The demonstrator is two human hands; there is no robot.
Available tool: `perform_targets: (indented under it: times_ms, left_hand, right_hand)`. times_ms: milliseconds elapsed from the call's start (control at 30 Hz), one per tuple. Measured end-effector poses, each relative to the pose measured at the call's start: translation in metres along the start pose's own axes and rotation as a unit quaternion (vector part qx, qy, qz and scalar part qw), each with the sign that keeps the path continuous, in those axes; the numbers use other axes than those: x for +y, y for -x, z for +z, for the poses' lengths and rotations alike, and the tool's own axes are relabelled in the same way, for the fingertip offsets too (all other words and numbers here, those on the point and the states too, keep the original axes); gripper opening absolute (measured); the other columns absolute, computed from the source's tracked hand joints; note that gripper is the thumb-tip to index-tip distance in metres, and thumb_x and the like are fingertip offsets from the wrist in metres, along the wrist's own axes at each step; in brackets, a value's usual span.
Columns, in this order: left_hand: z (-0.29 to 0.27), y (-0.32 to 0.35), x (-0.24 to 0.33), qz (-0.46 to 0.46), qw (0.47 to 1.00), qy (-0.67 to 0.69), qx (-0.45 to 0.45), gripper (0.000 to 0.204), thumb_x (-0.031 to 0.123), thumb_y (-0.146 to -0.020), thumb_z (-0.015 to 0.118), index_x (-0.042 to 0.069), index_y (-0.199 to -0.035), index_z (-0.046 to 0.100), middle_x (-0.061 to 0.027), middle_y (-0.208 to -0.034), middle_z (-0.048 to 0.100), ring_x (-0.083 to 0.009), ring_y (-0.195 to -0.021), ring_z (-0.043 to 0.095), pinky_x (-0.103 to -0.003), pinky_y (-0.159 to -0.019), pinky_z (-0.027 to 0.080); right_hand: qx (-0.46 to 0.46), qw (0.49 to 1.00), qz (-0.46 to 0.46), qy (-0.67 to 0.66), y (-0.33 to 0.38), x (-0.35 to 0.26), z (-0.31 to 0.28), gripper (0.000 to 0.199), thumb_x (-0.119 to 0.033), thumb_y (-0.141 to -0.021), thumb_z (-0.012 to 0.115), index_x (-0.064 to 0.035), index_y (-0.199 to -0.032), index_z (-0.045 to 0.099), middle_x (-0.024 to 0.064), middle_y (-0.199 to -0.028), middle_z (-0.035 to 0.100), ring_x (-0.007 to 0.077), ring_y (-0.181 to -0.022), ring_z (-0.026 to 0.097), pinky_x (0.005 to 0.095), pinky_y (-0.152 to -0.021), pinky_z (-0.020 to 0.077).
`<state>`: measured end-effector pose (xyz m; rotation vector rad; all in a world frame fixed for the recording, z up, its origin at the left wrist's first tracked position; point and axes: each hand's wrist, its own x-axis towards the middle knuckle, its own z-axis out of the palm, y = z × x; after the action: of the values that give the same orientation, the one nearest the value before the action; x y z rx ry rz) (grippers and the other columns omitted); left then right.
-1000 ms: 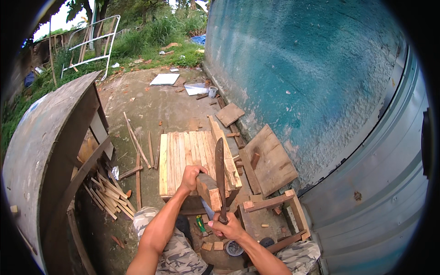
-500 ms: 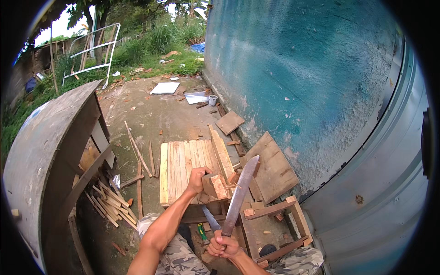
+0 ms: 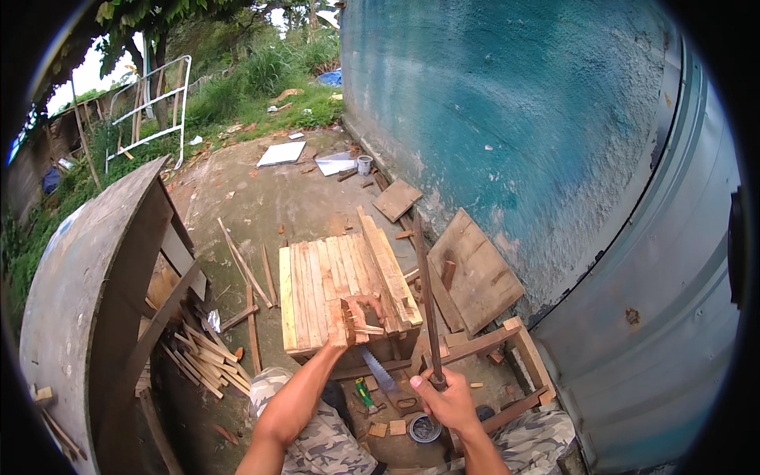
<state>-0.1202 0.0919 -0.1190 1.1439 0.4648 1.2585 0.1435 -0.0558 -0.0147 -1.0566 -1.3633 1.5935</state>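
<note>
Over the near edge of a slatted wooden worktop [image 3: 310,273], the person's left grip [image 3: 370,304] is closed around a rough block of wood [image 3: 339,323], whose pale, cut face is turned toward the viewer. To its right, and nearer the viewer, the right grip [image 3: 443,392] is wrapped around the handle of a machete [image 3: 428,305], its long dark blade pointing up and seen nearly edge-on, apart from the block. Just right of the left grip, a thick beam [image 3: 385,261] runs along the worktop's right side. Below and between the two grips are a handsaw [image 3: 377,368] with a toothed blade and, left of it, a green-handled tool [image 3: 363,393]. Left of the right grip and lower, a round tin [image 3: 424,429] stands beside two small wooden pieces [image 3: 387,428]. Right of the right grip is a wooden frame [image 3: 529,362].
</note>
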Motion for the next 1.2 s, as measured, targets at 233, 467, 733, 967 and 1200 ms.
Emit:
perform_targets:
  times_ms: [233, 467, 733, 967, 1200]
  left_hand:
    - [0.005, 0.016, 0.015, 0.021, 0.975, -0.187, 0.12, 0.084, 0.078, -0.086, 0.052, -0.004, -0.083, 0.068, -0.0098, -0.08, 0.066, -0.0188, -0.073, 0.062, -0.031, -0.068, 0.05]
    - [-0.004, 0.022, 0.03, 0.083, 0.946, -0.292, 0.116, 0.065, 0.053, -0.089, 0.041, -0.006, -0.079, 0.066, -0.012, -0.071, 0.065, -0.0191, -0.068, 0.06, -0.033, -0.064, 0.046]
    - [-0.014, 0.026, 0.04, 0.061, 0.943, -0.313, 0.101, 0.065, 0.053, -0.09, 0.042, -0.006, -0.078, 0.066, -0.0116, -0.071, 0.066, -0.0197, -0.068, 0.06, -0.033, -0.065, 0.046]
    - [-0.029, 0.02, 0.039, 0.14, 0.989, 0.027, 0.031, 0.04, 0.041, -0.1, 0.057, 0.006, -0.081, 0.06, -0.009, -0.071, 0.061, -0.0223, -0.072, 0.06, -0.038, -0.076, 0.049]
    - [-0.04, 0.026, 0.045, 0.197, 0.976, 0.016, 0.094, 0.04, 0.039, -0.102, 0.053, 0.006, -0.08, 0.057, -0.0096, -0.069, 0.061, -0.0219, -0.067, 0.058, -0.038, -0.076, 0.05]
  right_hand:
    - [-0.012, 0.999, -0.025, -0.024, 0.005, -0.012, 0.048, 0.027, -0.024, -0.098, 0.071, -0.0014, -0.111, 0.065, -0.0039, -0.064, 0.055, 0.0042, -0.05, 0.049, 0.0228, -0.046, 0.0374]
    - [0.044, 0.985, -0.067, -0.152, -0.032, -0.022, 0.066, 0.024, -0.016, -0.096, 0.073, 0.0021, -0.11, 0.067, -0.002, -0.067, 0.059, 0.0037, -0.051, 0.05, 0.0219, -0.045, 0.0377]
    - [0.079, 0.971, -0.06, -0.216, -0.036, -0.018, 0.072, 0.008, -0.004, -0.094, 0.069, -0.0025, -0.093, 0.062, 0.0039, -0.069, 0.06, 0.0114, -0.052, 0.053, 0.0281, -0.049, 0.0434]
    - [0.119, 0.882, 0.006, -0.455, -0.048, -0.024, 0.026, 0.014, -0.017, -0.098, 0.066, -0.0061, -0.093, 0.059, 0.002, -0.066, 0.054, 0.0135, -0.048, 0.05, 0.033, -0.048, 0.0448]
    - [0.172, 0.982, 0.024, -0.075, -0.024, 0.007, 0.003, 0.03, -0.031, -0.099, 0.07, -0.002, -0.096, 0.062, 0.0019, -0.06, 0.055, 0.0089, -0.045, 0.05, 0.0248, -0.041, 0.0404]
